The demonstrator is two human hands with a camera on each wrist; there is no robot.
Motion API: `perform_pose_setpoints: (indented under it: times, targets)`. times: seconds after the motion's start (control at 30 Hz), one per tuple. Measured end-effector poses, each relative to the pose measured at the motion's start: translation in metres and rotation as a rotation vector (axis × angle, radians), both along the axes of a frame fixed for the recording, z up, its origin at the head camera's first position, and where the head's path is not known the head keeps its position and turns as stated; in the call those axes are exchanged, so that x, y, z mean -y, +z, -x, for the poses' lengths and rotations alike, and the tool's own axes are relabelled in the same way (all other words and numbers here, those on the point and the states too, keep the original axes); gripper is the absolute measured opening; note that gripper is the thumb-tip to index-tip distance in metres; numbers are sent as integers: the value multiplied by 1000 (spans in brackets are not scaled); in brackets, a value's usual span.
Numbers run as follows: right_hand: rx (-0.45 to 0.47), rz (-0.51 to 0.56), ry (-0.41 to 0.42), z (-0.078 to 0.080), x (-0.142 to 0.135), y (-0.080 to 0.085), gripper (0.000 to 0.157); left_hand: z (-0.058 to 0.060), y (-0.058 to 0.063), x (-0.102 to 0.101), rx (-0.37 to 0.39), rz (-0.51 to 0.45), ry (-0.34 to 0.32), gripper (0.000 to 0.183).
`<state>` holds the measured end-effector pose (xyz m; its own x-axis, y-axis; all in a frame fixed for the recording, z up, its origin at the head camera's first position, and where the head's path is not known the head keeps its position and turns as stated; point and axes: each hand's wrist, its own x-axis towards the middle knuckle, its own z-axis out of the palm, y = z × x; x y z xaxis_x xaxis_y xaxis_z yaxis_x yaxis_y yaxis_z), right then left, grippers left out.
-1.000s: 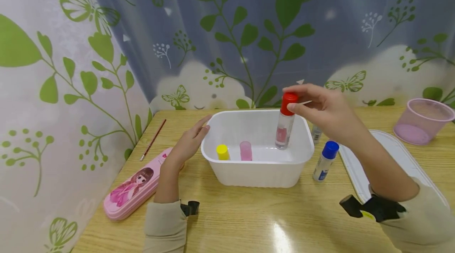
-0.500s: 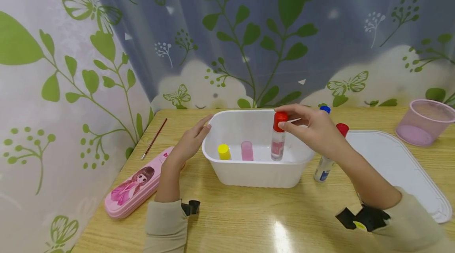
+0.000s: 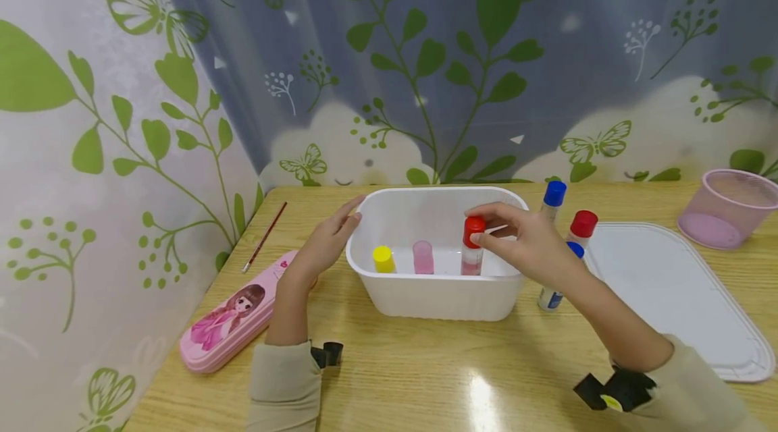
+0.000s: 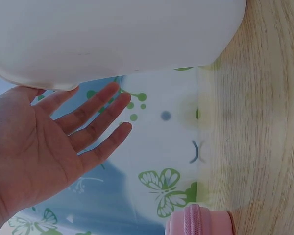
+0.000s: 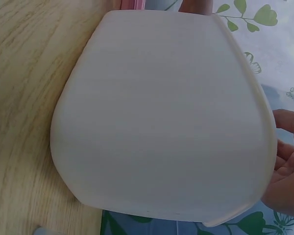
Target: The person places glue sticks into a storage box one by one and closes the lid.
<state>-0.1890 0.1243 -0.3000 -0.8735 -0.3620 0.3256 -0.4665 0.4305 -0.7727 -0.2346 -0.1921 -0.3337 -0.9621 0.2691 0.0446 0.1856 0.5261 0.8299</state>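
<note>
In the head view, my right hand (image 3: pixel 525 243) pinches the red cap of a clear glue stick (image 3: pixel 471 256) between thumb and fingers. The glue stick stands upright inside a white plastic bin (image 3: pixel 434 298), its lower end hidden by the front wall. To its left in the bin are a small pink translucent cup (image 3: pixel 423 258) and a yellow cap (image 3: pixel 383 260), both partly hidden. My left hand (image 3: pixel 325 243) rests at the bin's left rim; the left wrist view shows its fingers (image 4: pixel 100 117) spread and straight. The right wrist view is mostly the bin's outer side.
Right of the bin stand two blue-capped glue sticks (image 3: pixel 554 196) and a red-capped one (image 3: pixel 583 224). Beyond lie a white tray (image 3: pixel 662 283) and a pink mesh basket (image 3: pixel 720 216). On the left are a pink pencil case (image 3: pixel 234 324) and a pencil (image 3: pixel 265 236).
My right hand has carried the red-capped glue stick left and lowered it deeper into the bin. The left hand stays at the rim.
</note>
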Motion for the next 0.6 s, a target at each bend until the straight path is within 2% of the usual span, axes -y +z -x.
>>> perform_pose_setpoints:
  times: [0.07,0.2,0.27,0.43,0.6]
  targets:
    - [8,-3,7,1,0,-4,29,-3,4,-2,5,-7,-4,50]
    - [19,-18,5,2,1,-10,27,-16,22,-9,21,-10,-7,48]
    - [24,-38,-7,2,1,-11,27,-17,24,-10,34,-12,-2,47]
    - [12,-129,-36,1,3,-14,24,-1,3,-1,21,-19,-2,49]
    - [-31,-222,-36,0,5,-17,21,1,-1,0,5,-16,3,50]
